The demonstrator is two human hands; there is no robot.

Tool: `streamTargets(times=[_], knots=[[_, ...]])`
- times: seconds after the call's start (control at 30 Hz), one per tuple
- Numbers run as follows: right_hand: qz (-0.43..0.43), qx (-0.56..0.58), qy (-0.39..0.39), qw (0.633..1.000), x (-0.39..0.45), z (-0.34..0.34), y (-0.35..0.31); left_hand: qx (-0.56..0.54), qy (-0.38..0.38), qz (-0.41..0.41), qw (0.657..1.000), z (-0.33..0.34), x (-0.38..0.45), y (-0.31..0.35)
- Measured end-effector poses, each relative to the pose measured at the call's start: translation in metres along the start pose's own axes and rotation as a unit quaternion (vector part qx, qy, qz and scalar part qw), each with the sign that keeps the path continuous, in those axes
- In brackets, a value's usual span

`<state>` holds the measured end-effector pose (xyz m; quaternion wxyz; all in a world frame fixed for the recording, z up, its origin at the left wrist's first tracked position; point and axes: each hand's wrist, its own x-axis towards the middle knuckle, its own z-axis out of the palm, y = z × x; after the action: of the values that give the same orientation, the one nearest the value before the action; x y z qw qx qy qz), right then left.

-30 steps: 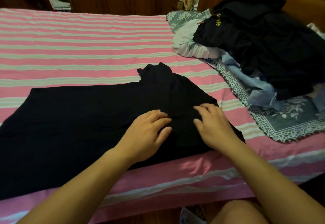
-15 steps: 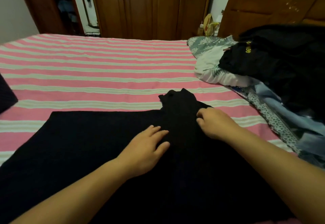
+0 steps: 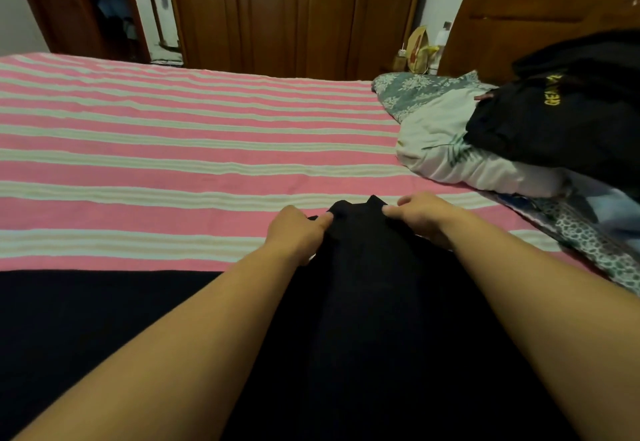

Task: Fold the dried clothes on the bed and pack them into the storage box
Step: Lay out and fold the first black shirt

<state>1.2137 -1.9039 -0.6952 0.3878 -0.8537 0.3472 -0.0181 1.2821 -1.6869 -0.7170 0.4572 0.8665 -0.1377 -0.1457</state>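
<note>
Black garment (image 3: 363, 319) spread lower centre on striped bed (image 3: 173, 149); left hand (image 3: 298, 232) and right hand (image 3: 420, 220) pinch its far end, fingers curled; likely soft, limp, light; take by edges.

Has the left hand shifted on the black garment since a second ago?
Yes. The left hand has slid up the black garment from its middle to the far tip, where it now pinches the edge.

Home bedroom: bed (image 3: 173, 149) in pink-striped sheet, carved wooden wardrobe (image 3: 294, 10) top centre, wooden headboard (image 3: 540, 0) upper right, clothes pile (image 3: 561, 128) right.
</note>
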Motion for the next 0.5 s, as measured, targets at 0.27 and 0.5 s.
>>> streamTargets(times=[0.27,0.5], knots=[[-0.036,0.261,-0.037,0.964,0.02,0.011,0.021,-0.384,-0.027,-0.004,0.923,-0.015,-0.012,-0.04],[-0.072,0.27,-0.112,0.954,0.015,0.01,0.016,-0.248,0.006,0.037,0.968,-0.002,-0.006,-0.04]])
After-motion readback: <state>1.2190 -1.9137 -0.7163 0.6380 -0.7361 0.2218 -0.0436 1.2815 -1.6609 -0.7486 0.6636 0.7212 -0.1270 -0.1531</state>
